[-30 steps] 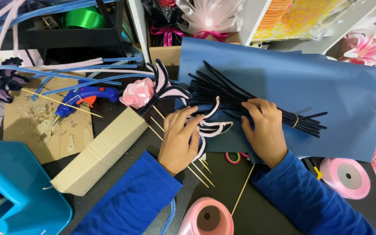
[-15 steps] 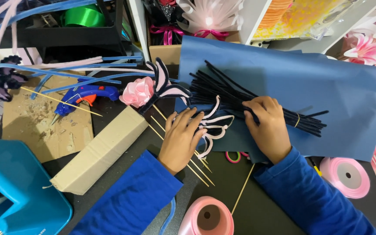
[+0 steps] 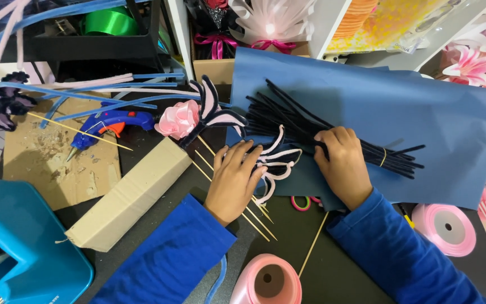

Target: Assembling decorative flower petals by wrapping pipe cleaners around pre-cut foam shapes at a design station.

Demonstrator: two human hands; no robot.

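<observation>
Our landmark is the blue sheet, spread over the far right part of the desk. On it lies a bundle of black pipe cleaners, tied near its right end with a thin band. Our right hand lies palm down on the bundle's lower edge, fingers curled over the stems; we cannot tell whether it grips them or only presses on them. Our left hand rests just off the sheet's left lower corner, open and flat, fingers spread, with its fingertips touching a petal bent from black and pink pipe cleaner that lies over the sheet's edge, between the two hands. It holds nothing.

Under the left hand run thin wooden skewers, slanting away from the sheet. Left of the sheet, just beside its corner, lies a pink fabric rose with more black and pink petals touching it. Further left lie a blue glue gun and a long cardboard box. Below the sheet stand two pink ribbon spools, one near our left sleeve and one beside our right sleeve.
</observation>
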